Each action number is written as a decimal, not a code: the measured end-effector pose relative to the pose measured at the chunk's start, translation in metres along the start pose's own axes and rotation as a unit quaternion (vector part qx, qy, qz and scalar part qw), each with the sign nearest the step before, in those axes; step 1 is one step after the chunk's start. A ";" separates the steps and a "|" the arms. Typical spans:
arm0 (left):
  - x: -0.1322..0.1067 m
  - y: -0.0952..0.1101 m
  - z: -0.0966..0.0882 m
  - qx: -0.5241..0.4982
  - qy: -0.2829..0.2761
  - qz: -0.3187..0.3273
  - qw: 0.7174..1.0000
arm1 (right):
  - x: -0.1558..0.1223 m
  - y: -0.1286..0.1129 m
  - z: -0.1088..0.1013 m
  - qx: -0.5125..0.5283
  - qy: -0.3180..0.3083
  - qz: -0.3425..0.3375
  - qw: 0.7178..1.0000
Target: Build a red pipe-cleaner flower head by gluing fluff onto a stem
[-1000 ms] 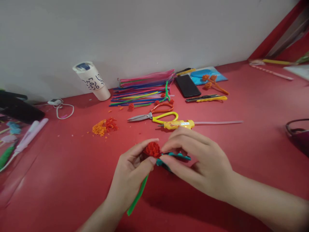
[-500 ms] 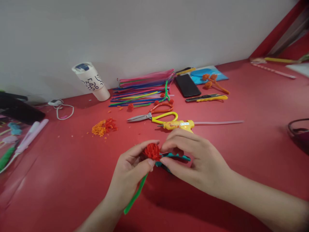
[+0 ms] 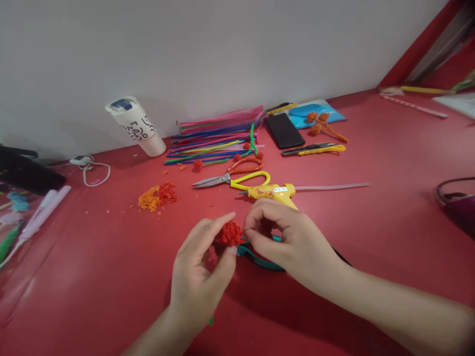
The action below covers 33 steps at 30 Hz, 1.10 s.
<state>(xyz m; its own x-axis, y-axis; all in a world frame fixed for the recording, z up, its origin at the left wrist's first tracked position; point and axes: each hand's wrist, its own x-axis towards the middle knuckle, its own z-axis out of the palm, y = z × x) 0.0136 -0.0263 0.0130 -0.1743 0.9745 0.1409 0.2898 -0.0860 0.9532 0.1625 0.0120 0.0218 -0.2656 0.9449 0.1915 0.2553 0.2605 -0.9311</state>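
My left hand [image 3: 200, 277] pinches a red pipe-cleaner flower head [image 3: 230, 233] between thumb and fingers; its green stem is almost wholly hidden behind the hand. My right hand [image 3: 285, 242] is closed in a pinch at the flower's right side, touching it. A teal strip [image 3: 260, 259] curls under my right hand on the red table [image 3: 92, 277]. I cannot make out whether the right fingers grip the strip or the flower.
Behind my hands lie a yellow glue gun [image 3: 276, 192], yellow and orange scissors [image 3: 237, 177], a bundle of coloured pipe cleaners [image 3: 215, 141], a phone [image 3: 284, 130], a yellow cutter [image 3: 313, 148], orange and red trimmings [image 3: 158, 195] and a white paper cup [image 3: 135, 126]. A dark bowl [image 3: 458, 200] sits at the right edge.
My left hand has turned so that the green stem, which stuck out below it, is now hidden. My right fingers have curled in tighter beside the flower.
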 end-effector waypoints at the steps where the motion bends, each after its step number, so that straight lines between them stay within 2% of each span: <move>1: 0.001 0.000 -0.001 -0.015 0.003 -0.010 1.000 | 0.000 -0.001 -0.001 0.033 -0.005 0.012 0.999; 3: 0.004 0.000 -0.004 -0.057 -0.006 -0.041 0.998 | 0.001 -0.001 -0.005 0.147 -0.030 0.043 0.988; 6: 0.009 -0.003 -0.009 -0.140 -0.032 -0.095 0.985 | 0.003 0.000 -0.013 0.337 -0.081 0.085 0.934; 7: 0.011 -0.005 -0.010 -0.169 -0.039 -0.113 0.978 | 0.003 0.001 -0.015 0.372 -0.085 0.092 0.920; 9: 0.013 -0.007 -0.012 -0.215 -0.049 -0.145 0.965 | 0.006 0.004 -0.018 0.380 -0.064 0.102 0.917; 13: 0.016 -0.007 -0.012 -0.265 -0.056 -0.169 0.948 | 0.009 0.009 -0.018 0.254 -0.002 0.101 0.962; 15: 0.017 -0.007 -0.012 -0.277 -0.056 -0.175 0.943 | 0.008 0.008 -0.016 0.148 -0.012 0.070 0.986; 17: 0.017 -0.007 -0.011 -0.284 -0.065 -0.186 0.939 | 0.005 0.007 -0.012 0.037 -0.030 0.010 0.999; 19: 0.016 -0.007 -0.010 -0.287 -0.077 -0.196 0.935 | 0.002 0.007 -0.009 -0.054 -0.029 -0.081 0.995; 23: 0.015 -0.006 -0.006 -0.295 -0.083 -0.218 0.927 | -0.003 0.012 -0.004 -0.163 -0.009 -0.235 0.958; 26: 0.015 -0.006 -0.003 -0.310 -0.085 -0.231 0.918 | -0.004 0.015 -0.002 -0.189 0.006 -0.268 0.945; 33: 0.013 -0.008 -0.002 -0.318 -0.104 -0.232 0.913 | -0.003 0.016 0.000 -0.225 0.002 -0.280 0.933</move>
<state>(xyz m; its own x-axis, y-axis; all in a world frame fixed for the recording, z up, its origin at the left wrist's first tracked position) 0.0065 -0.0130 0.0075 0.0626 0.9494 -0.3078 -0.3868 0.3074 0.8694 0.1679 0.0133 0.0062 -0.4706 0.6369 0.6106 0.4430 0.7691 -0.4607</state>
